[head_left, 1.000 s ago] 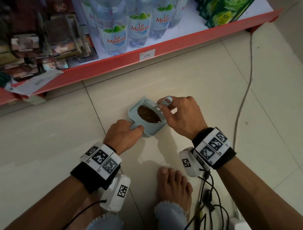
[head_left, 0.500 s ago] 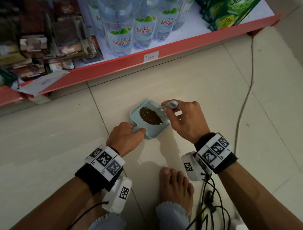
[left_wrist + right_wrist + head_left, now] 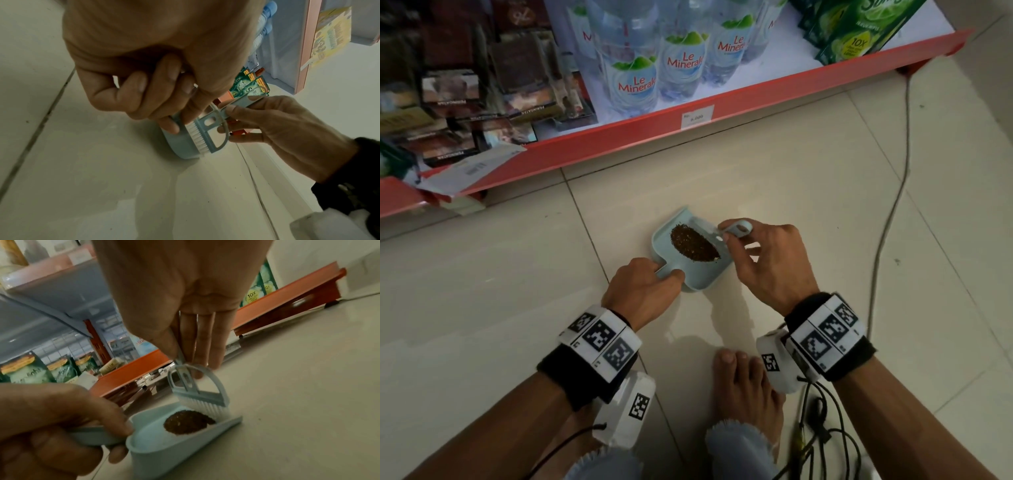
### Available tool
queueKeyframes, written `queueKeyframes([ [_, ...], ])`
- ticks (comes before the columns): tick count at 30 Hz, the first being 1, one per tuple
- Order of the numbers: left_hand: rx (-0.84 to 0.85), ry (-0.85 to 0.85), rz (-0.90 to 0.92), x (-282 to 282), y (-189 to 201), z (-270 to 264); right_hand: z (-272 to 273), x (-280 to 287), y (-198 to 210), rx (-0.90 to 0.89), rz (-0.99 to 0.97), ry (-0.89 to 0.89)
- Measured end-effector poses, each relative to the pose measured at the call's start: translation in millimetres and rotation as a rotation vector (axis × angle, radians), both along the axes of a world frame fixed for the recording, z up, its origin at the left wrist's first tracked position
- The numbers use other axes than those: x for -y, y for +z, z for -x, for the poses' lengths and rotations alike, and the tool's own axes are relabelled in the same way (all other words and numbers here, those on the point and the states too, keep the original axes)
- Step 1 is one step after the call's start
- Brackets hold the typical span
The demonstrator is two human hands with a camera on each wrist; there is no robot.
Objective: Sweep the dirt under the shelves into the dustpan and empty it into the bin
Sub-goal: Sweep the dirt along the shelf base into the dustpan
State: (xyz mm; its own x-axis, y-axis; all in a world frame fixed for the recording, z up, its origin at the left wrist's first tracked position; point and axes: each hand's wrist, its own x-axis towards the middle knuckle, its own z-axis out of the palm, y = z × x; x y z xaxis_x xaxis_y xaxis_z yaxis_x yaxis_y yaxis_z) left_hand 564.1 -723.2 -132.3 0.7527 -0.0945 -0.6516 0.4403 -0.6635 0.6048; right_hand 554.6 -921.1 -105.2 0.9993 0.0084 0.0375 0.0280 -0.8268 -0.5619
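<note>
A small light-blue dustpan (image 3: 702,279) (image 3: 164,449) (image 3: 180,146) lies on the tiled floor in front of the red bottom shelf (image 3: 654,130). A heap of dark brown dirt (image 3: 693,242) (image 3: 188,421) lies inside it. My left hand (image 3: 645,291) (image 3: 51,426) (image 3: 156,91) grips the dustpan's short handle. My right hand (image 3: 767,263) (image 3: 273,123) (image 3: 185,321) pinches the handle of a small light-blue brush (image 3: 736,229) (image 3: 200,395) (image 3: 207,133). Its white bristles stand at the pan's open edge against the dirt.
Water bottles (image 3: 640,82), green packets (image 3: 859,31) and dark packets (image 3: 465,102) fill the shelf. A thin cable (image 3: 893,205) runs along the floor on the right. My bare foot (image 3: 743,387) and a tangle of wires (image 3: 822,431) are just behind the hands.
The hands, dustpan and brush keep nearly the same pose. The head view has shifted slightly, with the shelf and hands a little lower in the picture.
</note>
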Motion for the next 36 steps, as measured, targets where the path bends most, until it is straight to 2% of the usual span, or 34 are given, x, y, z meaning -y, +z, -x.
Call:
queueKeyframes([
  [2,0.002,0.002,0.007,-0.5,0.3,0.6,-2.1,0.4,1.8,0.082,0.003,-0.055],
  [5,0.006,0.002,0.011,-1.1,0.2,2.0,-5.3,2.5,4.6,0.181,0.109,-0.105],
  [7,0.005,0.001,0.007,-1.3,-0.3,2.1,-4.8,1.2,5.4,0.186,0.203,-0.111],
  [9,0.006,-0.001,0.003,-1.5,-1.0,2.1,-1.6,-3.3,3.6,0.117,0.253,-0.065],
  [10,0.006,-0.001,0.003,-1.4,-1.1,2.3,1.1,-6.1,2.1,0.069,0.235,-0.018],
  [12,0.009,0.006,0.004,-1.6,-2.0,2.6,6.4,-10.9,1.0,0.014,0.075,0.039],
  [15,0.005,0.019,0.009,-2.6,-4.4,3.4,8.4,-11.4,2.8,0.091,-0.153,-0.025],
  [18,0.009,0.017,0.008,-3.5,-5.7,4.1,1.4,-2.7,5.6,0.186,-0.146,-0.092],
  [23,0.026,0.020,0.008,-4.0,-6.1,5.5,-11.2,12.9,2.3,0.169,-0.010,-0.151],
  [27,0.027,0.015,0.001,-4.2,-6.3,6.2,-6.2,3.6,-3.1,0.128,0.154,-0.059],
  [31,0.025,0.015,-0.005,-5.0,-7.4,6.8,8.5,-14.7,-4.9,0.044,-0.048,0.035],
  [34,0.022,0.015,-0.001,-6.1,-8.9,7.1,7.7,-13.9,-0.8,0.129,-0.162,-0.018],
  [36,0.014,0.016,0.008,-7.0,-9.7,7.4,1.3,-7.5,1.9,0.190,-0.133,-0.061],
])
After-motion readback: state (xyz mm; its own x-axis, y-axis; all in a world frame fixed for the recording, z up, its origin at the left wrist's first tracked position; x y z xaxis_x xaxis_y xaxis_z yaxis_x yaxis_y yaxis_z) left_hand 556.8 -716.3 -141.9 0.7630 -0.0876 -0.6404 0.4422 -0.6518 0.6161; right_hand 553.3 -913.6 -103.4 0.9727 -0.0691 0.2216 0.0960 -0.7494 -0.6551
